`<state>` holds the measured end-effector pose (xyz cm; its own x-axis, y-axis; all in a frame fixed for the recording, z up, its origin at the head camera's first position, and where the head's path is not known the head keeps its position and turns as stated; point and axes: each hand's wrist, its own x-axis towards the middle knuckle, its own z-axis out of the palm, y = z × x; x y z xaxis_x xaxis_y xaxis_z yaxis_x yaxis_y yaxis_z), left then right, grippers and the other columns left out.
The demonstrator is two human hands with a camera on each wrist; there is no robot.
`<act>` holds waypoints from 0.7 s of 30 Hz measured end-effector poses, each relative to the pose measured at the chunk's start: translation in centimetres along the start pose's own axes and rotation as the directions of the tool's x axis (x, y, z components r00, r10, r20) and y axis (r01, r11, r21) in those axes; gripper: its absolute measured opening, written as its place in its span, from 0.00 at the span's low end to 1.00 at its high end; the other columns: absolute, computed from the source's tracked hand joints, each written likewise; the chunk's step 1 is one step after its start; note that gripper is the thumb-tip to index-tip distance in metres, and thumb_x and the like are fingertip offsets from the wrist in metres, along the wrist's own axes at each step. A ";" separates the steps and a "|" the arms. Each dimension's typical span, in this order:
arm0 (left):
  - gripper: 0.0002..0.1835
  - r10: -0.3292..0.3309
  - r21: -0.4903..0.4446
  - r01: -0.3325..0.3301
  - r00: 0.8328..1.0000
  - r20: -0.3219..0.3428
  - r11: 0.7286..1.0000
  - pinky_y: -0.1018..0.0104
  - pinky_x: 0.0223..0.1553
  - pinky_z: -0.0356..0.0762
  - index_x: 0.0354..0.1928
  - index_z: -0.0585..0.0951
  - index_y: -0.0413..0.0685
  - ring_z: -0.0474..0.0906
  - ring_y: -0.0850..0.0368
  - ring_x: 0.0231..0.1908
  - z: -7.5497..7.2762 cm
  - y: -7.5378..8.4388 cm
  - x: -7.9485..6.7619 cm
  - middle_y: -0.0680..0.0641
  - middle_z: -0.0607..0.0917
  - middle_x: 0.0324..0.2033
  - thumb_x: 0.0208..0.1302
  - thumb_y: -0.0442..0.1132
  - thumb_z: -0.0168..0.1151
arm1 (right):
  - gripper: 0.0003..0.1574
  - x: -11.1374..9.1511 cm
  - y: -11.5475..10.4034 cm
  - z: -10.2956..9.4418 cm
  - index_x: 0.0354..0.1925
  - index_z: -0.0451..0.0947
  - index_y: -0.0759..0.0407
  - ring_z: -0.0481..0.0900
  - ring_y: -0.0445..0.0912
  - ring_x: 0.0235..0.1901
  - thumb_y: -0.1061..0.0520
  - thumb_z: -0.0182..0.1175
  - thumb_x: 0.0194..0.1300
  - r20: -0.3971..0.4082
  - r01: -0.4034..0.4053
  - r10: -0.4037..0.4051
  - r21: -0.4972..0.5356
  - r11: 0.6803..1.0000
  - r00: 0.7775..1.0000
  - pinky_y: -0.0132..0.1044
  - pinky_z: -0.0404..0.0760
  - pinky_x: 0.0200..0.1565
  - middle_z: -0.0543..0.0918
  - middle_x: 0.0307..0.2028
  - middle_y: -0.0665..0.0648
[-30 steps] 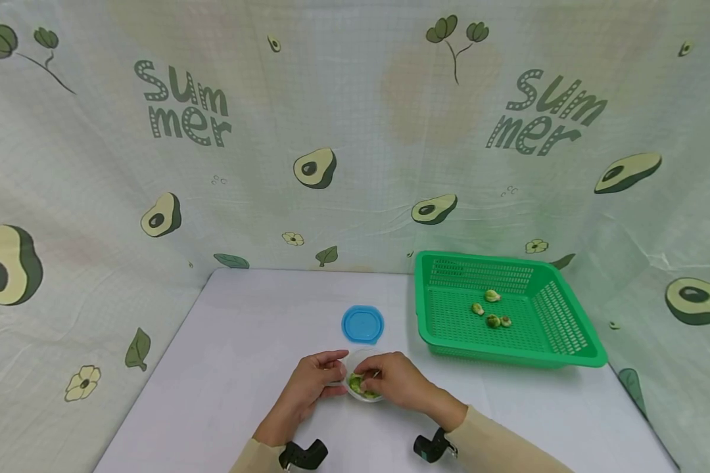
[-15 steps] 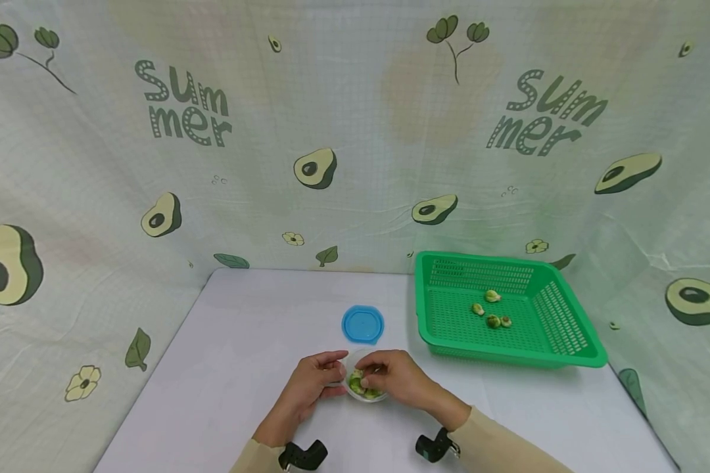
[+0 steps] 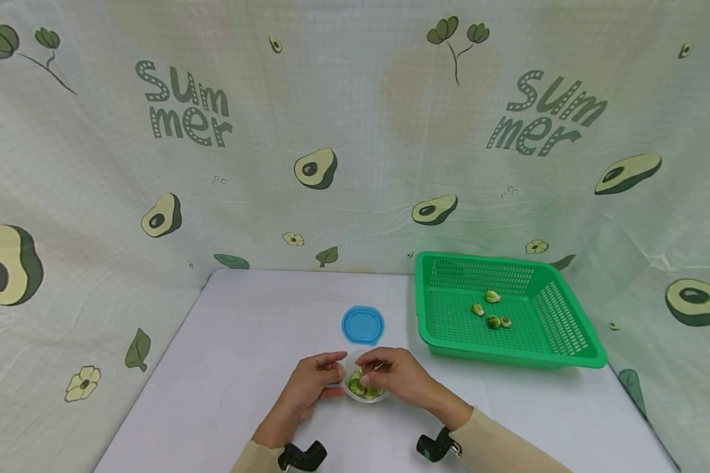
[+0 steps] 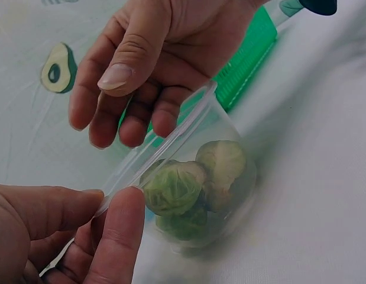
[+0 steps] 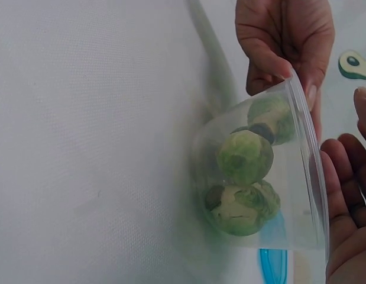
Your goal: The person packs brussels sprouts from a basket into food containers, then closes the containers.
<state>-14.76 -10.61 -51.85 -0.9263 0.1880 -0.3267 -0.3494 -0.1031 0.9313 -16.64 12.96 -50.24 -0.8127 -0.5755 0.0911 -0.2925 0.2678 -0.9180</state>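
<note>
A clear plastic tub (image 4: 235, 133) stands on the white table with several Brussels sprouts (image 4: 174, 188) inside. My left hand (image 3: 313, 382) pinches the tub's rim between thumb and fingers, plainly seen in the left wrist view. Over the tub's mouth hovers my right hand (image 3: 401, 376), its fingers loosely bent. In both wrist views nothing shows between those fingers. Through the wall in the right wrist view, the sprouts (image 5: 245, 158) lie piled at the bottom.
Just behind the tub lies a round blue lid (image 3: 363, 324). A green slotted basket (image 3: 511, 355) at the back right holds several more sprouts (image 3: 493, 322). A printed avocado curtain (image 3: 355, 131) rises along the table's back and sides.
My right hand has drawn slightly up and to the right, so more of the sprouts in the tub show. My left hand stays at the rim.
</note>
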 end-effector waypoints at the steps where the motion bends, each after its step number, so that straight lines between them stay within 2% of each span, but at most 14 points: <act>1: 0.28 0.000 0.001 0.000 1.000 0.000 1.000 0.64 0.38 0.91 0.69 0.76 0.30 0.81 0.61 0.38 0.0 0.0 0.0 0.50 0.80 0.37 0.67 0.26 0.66 | 0.20 0.0 0.0 0.0 0.57 0.85 0.65 0.83 0.38 0.46 0.58 0.71 0.69 -0.001 -0.002 0.002 0.005 1.000 1.000 0.31 0.86 0.48 0.88 0.49 0.66; 8: 0.28 -0.001 -0.003 0.001 1.000 0.004 1.000 0.64 0.38 0.92 0.69 0.76 0.29 0.82 0.61 0.38 -0.1 -0.1 0.1 0.51 0.81 0.36 0.68 0.27 0.67 | 0.19 0.0 -0.8 -0.3 0.58 0.86 0.56 0.84 0.38 0.46 0.56 0.71 0.70 -0.023 0.022 -0.022 0.017 1.000 1.000 0.32 0.86 0.47 0.87 0.48 0.67; 18: 0.27 -0.010 0.014 0.010 1.000 0.002 1.000 0.63 0.39 0.92 0.70 0.76 0.31 0.83 0.60 0.39 -0.2 -0.2 0.1 0.52 0.81 0.37 0.70 0.27 0.65 | 0.19 -0.1 -2.8 -1.9 0.59 0.84 0.57 0.86 0.44 0.48 0.58 0.69 0.71 -0.103 0.100 -0.099 0.002 0.995 0.990 0.36 0.89 0.49 0.87 0.51 0.58; 21: 0.27 -0.011 0.016 0.011 1.000 0.001 1.000 0.63 0.39 0.92 0.70 0.75 0.31 0.83 0.60 0.39 -0.2 -0.1 0.1 0.52 0.81 0.37 0.70 0.27 0.65 | 0.19 -0.2 -3.3 -2.6 0.59 0.84 0.57 0.86 0.50 0.49 0.58 0.69 0.71 -0.112 0.112 -0.112 0.000 0.994 0.987 0.36 0.89 0.48 0.87 0.52 0.58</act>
<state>-14.83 -10.74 -52.05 -0.9222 0.1903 -0.3365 -0.3571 -0.0858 0.9301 -16.88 14.21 -46.25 -0.8261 -0.5119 0.2355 -0.3819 0.2014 -0.9020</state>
